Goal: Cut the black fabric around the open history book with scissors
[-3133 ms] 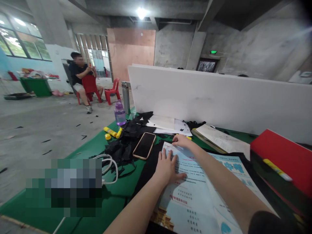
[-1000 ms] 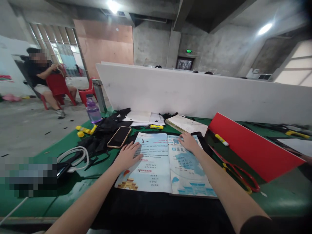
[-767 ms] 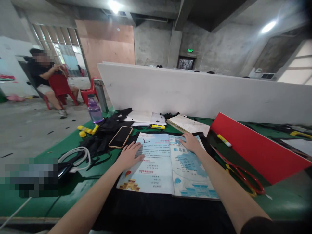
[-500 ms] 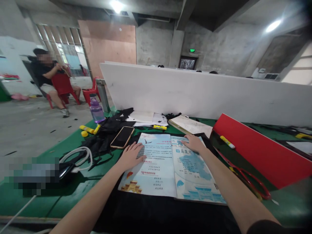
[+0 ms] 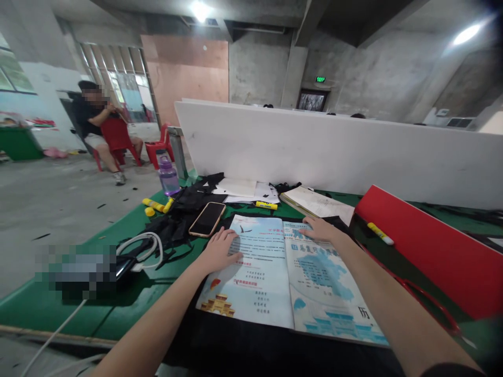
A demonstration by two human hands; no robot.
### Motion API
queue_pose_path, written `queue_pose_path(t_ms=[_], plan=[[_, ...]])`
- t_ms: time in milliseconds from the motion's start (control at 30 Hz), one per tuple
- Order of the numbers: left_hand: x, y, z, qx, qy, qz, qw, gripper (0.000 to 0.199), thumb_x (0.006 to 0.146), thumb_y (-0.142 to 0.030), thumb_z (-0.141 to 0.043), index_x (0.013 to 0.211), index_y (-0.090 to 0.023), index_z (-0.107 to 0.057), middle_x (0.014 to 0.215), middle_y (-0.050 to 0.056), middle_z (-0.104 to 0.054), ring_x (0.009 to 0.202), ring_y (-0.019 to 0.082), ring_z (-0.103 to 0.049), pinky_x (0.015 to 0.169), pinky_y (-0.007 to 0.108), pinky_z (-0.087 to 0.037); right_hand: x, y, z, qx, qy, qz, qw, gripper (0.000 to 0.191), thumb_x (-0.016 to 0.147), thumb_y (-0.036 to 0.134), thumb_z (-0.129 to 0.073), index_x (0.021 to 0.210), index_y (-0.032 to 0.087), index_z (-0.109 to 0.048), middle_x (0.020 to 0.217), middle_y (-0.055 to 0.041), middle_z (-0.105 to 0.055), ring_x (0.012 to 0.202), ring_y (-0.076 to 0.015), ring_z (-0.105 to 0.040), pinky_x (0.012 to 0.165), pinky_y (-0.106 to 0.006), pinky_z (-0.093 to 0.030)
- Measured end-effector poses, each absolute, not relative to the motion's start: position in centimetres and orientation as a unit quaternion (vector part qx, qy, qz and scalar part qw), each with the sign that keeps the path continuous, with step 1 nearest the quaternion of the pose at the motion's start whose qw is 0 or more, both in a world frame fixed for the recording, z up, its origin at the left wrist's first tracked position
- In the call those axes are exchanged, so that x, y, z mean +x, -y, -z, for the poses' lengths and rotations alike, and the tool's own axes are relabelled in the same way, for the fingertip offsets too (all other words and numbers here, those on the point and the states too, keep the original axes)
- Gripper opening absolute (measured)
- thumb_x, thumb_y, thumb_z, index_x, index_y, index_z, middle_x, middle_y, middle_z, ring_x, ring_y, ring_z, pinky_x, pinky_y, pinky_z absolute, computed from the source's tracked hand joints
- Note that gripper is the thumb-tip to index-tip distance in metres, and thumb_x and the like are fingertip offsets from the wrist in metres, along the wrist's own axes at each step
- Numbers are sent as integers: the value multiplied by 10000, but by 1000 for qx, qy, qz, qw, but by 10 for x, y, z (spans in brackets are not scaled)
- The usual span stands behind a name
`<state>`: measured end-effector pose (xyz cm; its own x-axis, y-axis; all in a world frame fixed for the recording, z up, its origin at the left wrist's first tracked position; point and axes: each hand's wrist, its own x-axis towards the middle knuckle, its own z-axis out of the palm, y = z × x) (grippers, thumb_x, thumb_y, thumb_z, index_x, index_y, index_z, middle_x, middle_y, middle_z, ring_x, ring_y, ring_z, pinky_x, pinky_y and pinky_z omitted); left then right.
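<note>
An open book [image 5: 271,283] with printed, light-blue pages lies on black cloth-like material [image 5: 231,340] on the green table. My left hand [image 5: 222,251] rests with spread fingers on the upper left edge of its left page. On the upper part of the right page lies my right hand [image 5: 320,230], fingers apart. Neither hand holds anything. A phone [image 5: 207,219] is just beyond my left hand. Red-handled scissors [image 5: 428,301] lie right of the book, partly hidden by my right forearm.
Glue sticks [image 5: 266,205], black scraps [image 5: 188,207] and a purple bottle [image 5: 168,178] sit at the back. A red board [image 5: 424,251] leans at right. A white panel [image 5: 314,141] stands behind the table [image 5: 84,317]. A cable [image 5: 157,241] lies left; a person [image 5: 104,125] sits beyond.
The camera view has turned slightly left, so most things appear shifted to the right. Both hands stay on the book, which lies open as before.
</note>
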<state>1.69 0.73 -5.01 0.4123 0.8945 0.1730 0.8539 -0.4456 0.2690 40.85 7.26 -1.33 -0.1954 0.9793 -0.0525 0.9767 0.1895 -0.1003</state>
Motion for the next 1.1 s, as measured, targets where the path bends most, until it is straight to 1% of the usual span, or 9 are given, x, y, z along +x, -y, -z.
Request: queue_pose_path(t_ms=[167,267,367,433,467,600,767,967,1100], plan=[[17,-5,54,841,-513,-166,46,507,799,-451,-530,1245,-222,-457,1369,72,-440,1364,332,-242,1090,456,-258,406,-69,4,-644,761,-71,-7,606,815,634,-468,1208,180,-551,1204,-151,-575,1089,-293,-538,858,-355,-420],[20,-1,54,841,-510,-179,15,469,807,-412,-522,1232,-221,-466,1349,71,-458,1354,322,-259,1095,450,-253,400,-67,-3,-648,759,-65,-10,611,791,606,-527,1187,143,-563,1204,-166,-573,1088,-303,-539,863,-358,-423],[23,4,50,847,-500,-181,-9,438,826,-392,-496,1224,-211,-466,1335,86,-464,1345,303,-281,1095,436,-255,379,-65,-10,-636,770,6,54,511,856,489,-493,1201,115,-534,1209,-171,-559,1119,-290,-512,913,-356,-390],[25,6,46,849,-497,-179,-13,425,841,-382,-473,1226,-202,-460,1332,95,-464,1340,287,-293,1089,430,-264,355,-66,-12,-603,784,72,125,398,912,379,-416,1180,109,-532,1173,-158,-571,1103,-256,-516,917,-332,-382],[25,8,45,850,-497,-177,-13,421,848,-381,-464,1227,-198,-457,1334,97,-462,1337,281,-300,1087,431,-267,341,-67,-12,-589,793,82,137,348,921,335,-403,1153,118,-546,1149,-142,-584,1081,-236,-527,913,-313,-382],[27,10,41,849,-499,-176,-13,429,864,-403,-439,1241,-199,-447,1338,102,-456,1282,265,-383,1081,447,-268,285,-80,2,-549,822,77,125,250,884,229,-475,1103,178,-586,1145,-71,-604,1081,-190,-524,933,-259,-353],[27,9,42,845,-505,-177,-10,447,861,-436,-440,1245,-205,-447,1329,99,-469,1233,260,-437,1077,476,-263,254,-108,17,-584,797,82,131,331,889,134,-418,1200,140,-532,1201,-120,-573,1115,-227,-496,928,-307,-345],[28,9,40,844,-512,-158,-14,489,857,-441,-441,1269,-178,-454,1393,125,-431,1304,276,-363,1075,474,-265,254,-145,19,-616,773,57,143,320,885,107,-432,1179,163,-544,1144,-106,-605,1059,-216,-527,874,-297,-361],[28,8,40,842,-519,-144,-9,514,868,-453,-418,1292,-164,-451,1455,131,-369,1349,280,-297,1094,482,-226,248,-157,24,-635,747,27,194,253,849,105,-507,1076,151,-611,1119,-134,-602,1127,-258,-477,938,-367,-326]])
